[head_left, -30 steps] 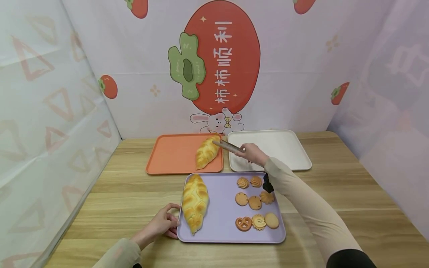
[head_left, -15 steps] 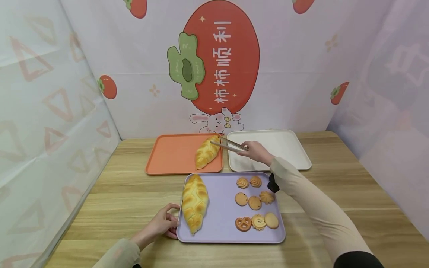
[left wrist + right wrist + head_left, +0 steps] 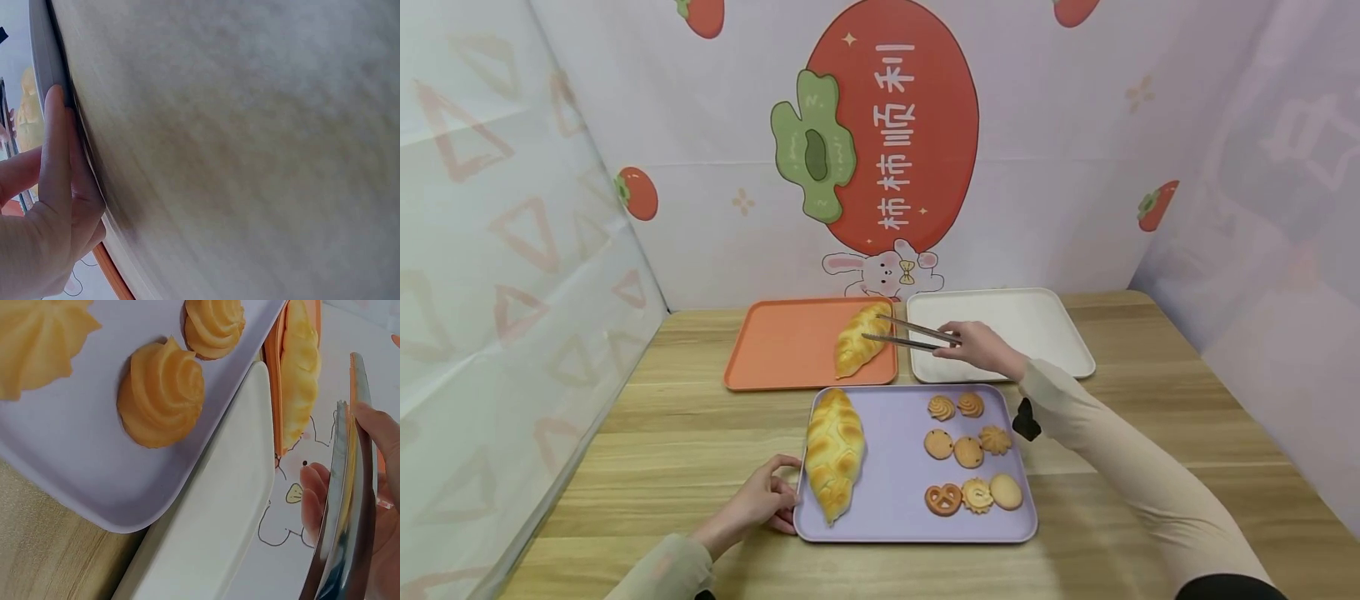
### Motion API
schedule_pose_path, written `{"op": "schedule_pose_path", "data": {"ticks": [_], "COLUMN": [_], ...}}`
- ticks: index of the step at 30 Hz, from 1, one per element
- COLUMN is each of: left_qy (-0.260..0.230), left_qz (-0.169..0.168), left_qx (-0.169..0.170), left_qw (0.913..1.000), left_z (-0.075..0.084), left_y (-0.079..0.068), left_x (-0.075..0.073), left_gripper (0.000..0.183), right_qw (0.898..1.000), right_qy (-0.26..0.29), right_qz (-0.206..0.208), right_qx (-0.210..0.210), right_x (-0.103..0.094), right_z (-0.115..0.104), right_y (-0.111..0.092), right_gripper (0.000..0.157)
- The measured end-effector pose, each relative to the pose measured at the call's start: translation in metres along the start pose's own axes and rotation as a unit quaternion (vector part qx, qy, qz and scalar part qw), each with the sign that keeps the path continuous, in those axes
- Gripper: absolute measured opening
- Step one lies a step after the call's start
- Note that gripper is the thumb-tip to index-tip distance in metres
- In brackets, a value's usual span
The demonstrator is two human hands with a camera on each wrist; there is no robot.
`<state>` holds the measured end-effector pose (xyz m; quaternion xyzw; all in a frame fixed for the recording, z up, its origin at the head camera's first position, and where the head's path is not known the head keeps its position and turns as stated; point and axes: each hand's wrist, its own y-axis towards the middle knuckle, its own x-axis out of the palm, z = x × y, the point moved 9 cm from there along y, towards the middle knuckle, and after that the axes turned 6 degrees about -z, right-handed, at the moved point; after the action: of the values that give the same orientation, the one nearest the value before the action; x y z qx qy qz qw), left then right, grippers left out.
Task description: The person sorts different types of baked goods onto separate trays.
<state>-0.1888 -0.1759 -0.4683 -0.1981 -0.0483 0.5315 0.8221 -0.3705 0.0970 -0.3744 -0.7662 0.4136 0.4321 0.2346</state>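
Observation:
My right hand [image 3: 981,346] holds metal tongs [image 3: 917,335], whose arms stand apart. In the head view their tips overlap the right side of a braided bread loaf [image 3: 859,342] on the orange tray [image 3: 775,354]. The right wrist view shows thumb and fingers round the tongs [image 3: 340,506]. On the left, my left hand [image 3: 763,500] touches the left rim of the lilac tray [image 3: 902,500]; in the left wrist view, a straight finger [image 3: 55,131] lies along that tray's outer side. Another braided loaf [image 3: 835,450] lies along the lilac tray's left side.
Several cookies [image 3: 968,452] and a pretzel [image 3: 943,500] lie in rows on the lilac tray's right half. Behind it stands a white tray [image 3: 1030,325], beside the orange one. A printed cloth [image 3: 1037,208] hangs behind the wooden table [image 3: 1120,433].
The tongs' arms have spread apart, and their tips have shifted slightly toward the front over the loaf. My right hand has moved slightly right. The left hand and loaves keep their places.

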Motion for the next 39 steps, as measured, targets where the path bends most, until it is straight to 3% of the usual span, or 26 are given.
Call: {"op": "schedule_pose_path", "data": {"ticks": [8, 24, 30, 39], "left_qy": [0.000, -0.003, -0.001, -0.002], "left_qz": [0.001, -0.001, -0.001, -0.002], "left_qx": [0.001, 0.004, 0.003, 0.002], "left_qw": [1.0000, 1.0000, 1.0000, 1.0000], "left_z": [-0.002, 0.000, 0.000, -0.001], "left_y": [0.000, 0.001, 0.001, 0.001], "left_x": [-0.001, -0.001, -0.001, -0.001], "left_gripper": [0.048, 0.048, 0.048, 0.048], "right_qw": [0.999, 0.996, 0.992, 0.987], "right_qy": [-0.003, 0.012, 0.008, 0.020], "right_qz": [-0.002, -0.055, -0.083, -0.091], "right_qx": [-0.042, -0.075, -0.093, -0.129], "right_x": [0.002, 0.022, 0.031, 0.041], "right_z": [-0.017, -0.047, -0.054, -0.061], "right_y": [-0.017, -0.050, -0.063, -0.074], "right_gripper": [0.045, 0.046, 0.046, 0.046]}}
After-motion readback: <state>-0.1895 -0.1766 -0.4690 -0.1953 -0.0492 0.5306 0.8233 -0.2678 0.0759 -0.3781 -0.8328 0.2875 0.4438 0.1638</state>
